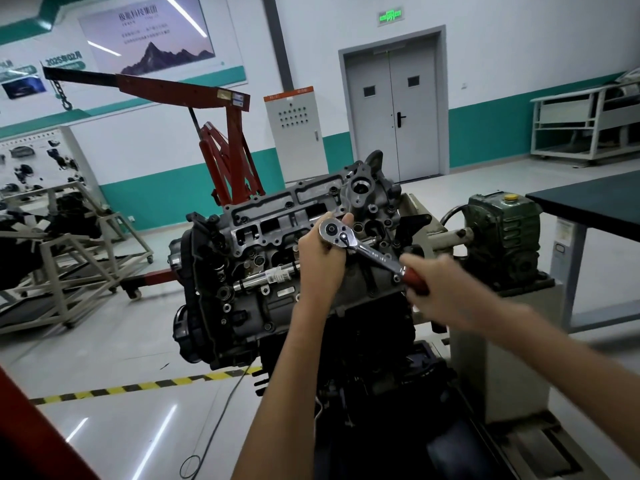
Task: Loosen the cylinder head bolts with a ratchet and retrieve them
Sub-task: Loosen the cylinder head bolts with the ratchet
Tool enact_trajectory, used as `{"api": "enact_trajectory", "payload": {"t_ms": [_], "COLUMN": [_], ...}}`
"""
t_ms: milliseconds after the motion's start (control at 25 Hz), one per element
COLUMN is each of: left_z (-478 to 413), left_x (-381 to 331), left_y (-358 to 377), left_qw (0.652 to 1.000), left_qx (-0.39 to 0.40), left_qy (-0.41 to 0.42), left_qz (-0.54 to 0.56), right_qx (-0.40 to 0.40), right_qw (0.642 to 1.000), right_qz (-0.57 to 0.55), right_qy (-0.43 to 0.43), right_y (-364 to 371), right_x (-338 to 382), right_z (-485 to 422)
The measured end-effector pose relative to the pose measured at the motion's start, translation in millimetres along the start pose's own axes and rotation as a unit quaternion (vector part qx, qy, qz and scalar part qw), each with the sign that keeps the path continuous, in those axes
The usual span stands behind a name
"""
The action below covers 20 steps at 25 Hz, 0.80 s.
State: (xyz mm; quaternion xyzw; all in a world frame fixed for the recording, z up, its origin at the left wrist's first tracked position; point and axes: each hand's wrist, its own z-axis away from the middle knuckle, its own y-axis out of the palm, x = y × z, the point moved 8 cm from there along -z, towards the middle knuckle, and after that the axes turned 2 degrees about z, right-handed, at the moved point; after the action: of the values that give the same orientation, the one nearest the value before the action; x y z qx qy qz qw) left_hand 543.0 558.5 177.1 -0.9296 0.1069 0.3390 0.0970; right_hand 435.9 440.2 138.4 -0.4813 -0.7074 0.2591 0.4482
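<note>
Now: my left hand [322,252] is curled around the chrome head of the ratchet [372,251], fingertips wrapped over its far edge. My right hand [434,284] is closed round the red-brown grip at the other end. It is blurred, so I cannot make out the finger placement.

The ratchet lies slanted, head up and to the left, grip down and to the right, over the right-hand part of the cylinder head [273,233]. What the ratchet head is seated on is hidden by the tool and my fingers.

A chrome bar [266,278] with a label lies across the near side of the cylinder head, just left of my left wrist.

Right of the engine stands a green gearbox [502,233] with a yellow cap, and beyond it a dark table [595,202]. Behind the engine are a red crane [227,140] and, further back, a grey double door [393,109]. A yellow-black stripe [152,385] crosses the floor on my left.
</note>
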Motion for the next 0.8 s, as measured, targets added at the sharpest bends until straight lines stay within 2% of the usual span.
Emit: {"api": "enact_trajectory", "payload": {"t_ms": [80, 160, 240, 320, 400, 480, 520, 600, 640, 720, 800], "left_z": [4, 3, -2, -5, -7, -12, -13, -13, -10, -3, 2], "left_x": [0, -2, -2, -1, 1, 3, 4, 6, 5, 0, -3], "left_y": [6, 8, 5, 5, 6, 5, 4, 2, 1, 1, 2], "left_qw": [0.998, 0.996, 0.997, 1.000, 0.998, 0.994, 0.993, 0.994, 0.996, 1.000, 0.999], "left_qx": [-0.050, -0.081, -0.068, -0.010, 0.056, 0.102, 0.112, 0.103, 0.082, 0.014, -0.051], "left_qy": [-0.013, -0.017, -0.009, -0.013, -0.009, -0.004, -0.006, -0.013, -0.011, 0.003, 0.015], "left_qz": [0.033, 0.044, 0.030, 0.003, -0.026, -0.042, -0.046, -0.039, -0.035, -0.022, 0.004], "right_qx": [-0.070, -0.105, -0.104, -0.082, -0.011, 0.039, 0.036, 0.017, 0.015, -0.010, -0.067], "right_qw": [0.984, 0.947, 0.937, 0.967, 0.995, 0.996, 0.987, 0.982, 0.989, 1.000, 0.983], "right_qz": [-0.150, -0.278, -0.312, -0.225, -0.094, 0.073, 0.143, 0.179, 0.140, -0.015, -0.161], "right_qy": [0.071, 0.120, 0.116, 0.086, 0.018, -0.038, -0.060, -0.062, -0.044, 0.003, 0.063], "right_y": [36, 71, 83, 60, 21, -19, -33, -39, -29, 6, 44], "right_x": [17, 42, 55, 35, 9, -9, -12, -12, -13, -4, 15], "right_z": [20, 26, 26, 23, 10, -12, -22, -29, -24, 1, 19]}}
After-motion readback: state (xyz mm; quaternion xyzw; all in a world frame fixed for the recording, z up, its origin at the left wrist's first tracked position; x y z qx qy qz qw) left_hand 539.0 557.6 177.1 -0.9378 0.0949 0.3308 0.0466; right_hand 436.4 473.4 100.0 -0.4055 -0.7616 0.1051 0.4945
